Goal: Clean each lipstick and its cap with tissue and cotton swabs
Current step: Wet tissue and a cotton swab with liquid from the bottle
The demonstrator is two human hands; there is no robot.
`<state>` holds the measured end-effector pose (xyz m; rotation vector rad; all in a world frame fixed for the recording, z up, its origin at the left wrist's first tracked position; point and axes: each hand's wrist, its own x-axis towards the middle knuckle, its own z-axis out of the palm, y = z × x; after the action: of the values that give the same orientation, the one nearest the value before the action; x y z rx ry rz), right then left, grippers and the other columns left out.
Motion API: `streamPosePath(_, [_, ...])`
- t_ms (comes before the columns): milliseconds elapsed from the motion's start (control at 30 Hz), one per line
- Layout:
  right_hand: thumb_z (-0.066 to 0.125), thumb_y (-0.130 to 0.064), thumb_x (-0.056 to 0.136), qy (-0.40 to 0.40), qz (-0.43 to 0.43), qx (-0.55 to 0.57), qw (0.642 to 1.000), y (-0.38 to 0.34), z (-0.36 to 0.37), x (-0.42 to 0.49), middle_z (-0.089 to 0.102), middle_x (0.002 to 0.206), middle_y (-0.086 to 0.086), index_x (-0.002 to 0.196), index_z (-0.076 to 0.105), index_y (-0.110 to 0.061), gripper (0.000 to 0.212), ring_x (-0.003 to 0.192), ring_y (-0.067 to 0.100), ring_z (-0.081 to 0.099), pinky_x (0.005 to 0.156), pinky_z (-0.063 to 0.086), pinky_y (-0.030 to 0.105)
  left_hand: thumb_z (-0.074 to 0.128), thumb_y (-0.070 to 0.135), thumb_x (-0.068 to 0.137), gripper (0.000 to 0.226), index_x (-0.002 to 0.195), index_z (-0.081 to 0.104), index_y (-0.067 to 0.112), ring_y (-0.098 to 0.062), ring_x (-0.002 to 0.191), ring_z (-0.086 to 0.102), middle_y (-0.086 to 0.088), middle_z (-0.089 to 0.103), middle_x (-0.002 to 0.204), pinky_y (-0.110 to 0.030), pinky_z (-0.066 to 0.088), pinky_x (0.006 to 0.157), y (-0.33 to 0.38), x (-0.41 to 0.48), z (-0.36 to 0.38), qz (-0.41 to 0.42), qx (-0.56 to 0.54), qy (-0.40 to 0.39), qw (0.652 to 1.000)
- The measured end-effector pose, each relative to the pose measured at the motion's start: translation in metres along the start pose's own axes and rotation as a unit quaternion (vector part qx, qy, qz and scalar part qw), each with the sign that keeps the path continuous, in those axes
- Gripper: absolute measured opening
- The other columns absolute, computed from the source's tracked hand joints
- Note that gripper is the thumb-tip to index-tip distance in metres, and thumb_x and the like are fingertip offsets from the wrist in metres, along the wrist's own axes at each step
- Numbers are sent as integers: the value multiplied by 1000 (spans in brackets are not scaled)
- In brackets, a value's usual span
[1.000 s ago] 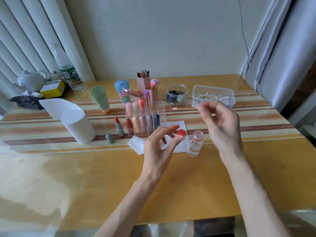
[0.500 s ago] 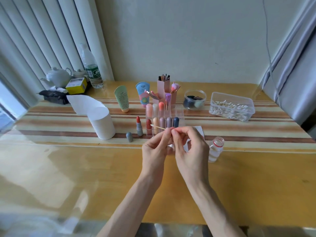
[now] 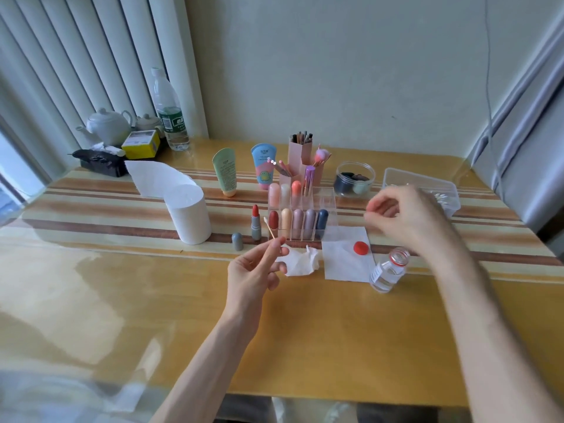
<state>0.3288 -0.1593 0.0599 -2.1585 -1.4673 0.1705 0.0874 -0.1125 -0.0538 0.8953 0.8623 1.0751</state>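
While the left hand point(image 3: 254, 271) pinches a cotton swab point(image 3: 269, 229) just short of the uncapped lipstick point(image 3: 255, 222), and the blurred right hand point(image 3: 406, 216) curls on I cannot tell what, light strokes around the lipstick's rim seem best.

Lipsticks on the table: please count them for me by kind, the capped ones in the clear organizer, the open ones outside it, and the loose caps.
Capped lipsticks in the organizer: 8 (5 in the front row, 3 in the back row)
Open lipstick standing beside it: 1
Loose grey cap: 1
Total: 10
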Motion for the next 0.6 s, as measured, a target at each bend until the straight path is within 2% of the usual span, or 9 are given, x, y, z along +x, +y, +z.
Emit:
streamPosePath(100, [89,-32,81,-214,26,-97,972,22,-7,44,76,90,-11,84,78,-30,11,90,11,71,90,58,38,77,27,93,25,107,80,6,-11,56,55,-8,76,90,-20,34,52,-2,-3,2,-5,7,9,1000])
streamPosePath(167, [91,-36,79,-297,38,-139,944,31,6,60,79,88,-5,87,79,-29,16,91,15,74,93,58,42,78,27,92,30,115,73,7,-12,56,58,-11,79,92,-19,35,50,-3,-6,6,-9,5,10,1000])
streamPosePath(233, [92,-43,76,-322,46,-145,934,34,17,67,80,85,-4,89,79,-29,24,89,16,75,92,58,42,77,26,93,33,119,65,7,-14,57,60,-12,79,93,-20,35,49,-4,-8,12,-2,8,0,1000])
streamPosePath(333, [93,-47,74,-346,46,-157,924,30,27,72,80,85,-4,93,77,-30,30,90,16,74,92,58,39,75,21,97,25,112,60,9,-20,60,61,-11,77,89,-25,35,51,-8,-12,22,22,32,-31,999])
streamPosePath(467, [93,-49,70,-351,54,-177,918,30,39,75,80,82,-6,91,76,-33,31,90,15,72,93,58,41,70,18,101,13,108,71,8,-22,62,63,-11,76,89,-27,38,51,-13,-10,38,46,67,-59,995])
streamPosePath(600, [94,-48,63,-347,60,-182,918,31,43,76,80,88,-6,93,74,-34,38,89,15,72,89,60,42,67,15,103,13,107,79,12,-21,66,66,-4,76,88,-27,42,52,-19,-4,51,52,87,-59,993])
